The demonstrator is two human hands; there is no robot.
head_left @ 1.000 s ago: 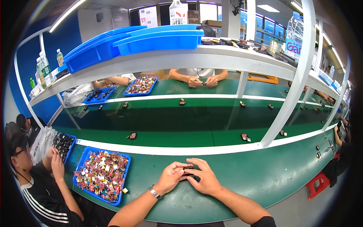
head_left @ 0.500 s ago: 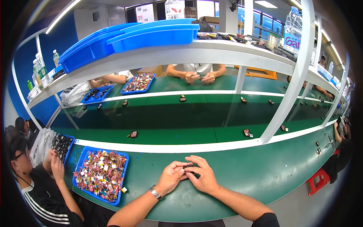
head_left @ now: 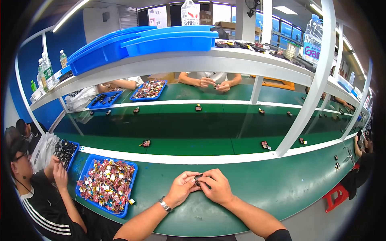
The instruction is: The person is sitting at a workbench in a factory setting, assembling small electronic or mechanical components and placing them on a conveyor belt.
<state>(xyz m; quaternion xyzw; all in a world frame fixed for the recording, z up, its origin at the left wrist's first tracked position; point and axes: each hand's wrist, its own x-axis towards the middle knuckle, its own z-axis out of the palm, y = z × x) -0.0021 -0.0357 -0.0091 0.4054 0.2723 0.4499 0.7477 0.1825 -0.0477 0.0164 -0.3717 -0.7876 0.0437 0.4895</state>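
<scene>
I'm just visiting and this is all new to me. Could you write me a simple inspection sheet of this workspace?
Surface: green table, slightly shiny, with faint marks.
Job's things: small black part, held up over the table; its details are too small to tell.
Clutter: blue tray heaped with small red, white and yellow pieces; one loose piece at its right edge.
Hands: left hand and right hand both grip the part.
Cables: nothing seen around the hands.
Surroundings: co-worker at left; white shelf bearing blue trays; red stool at right.
</scene>
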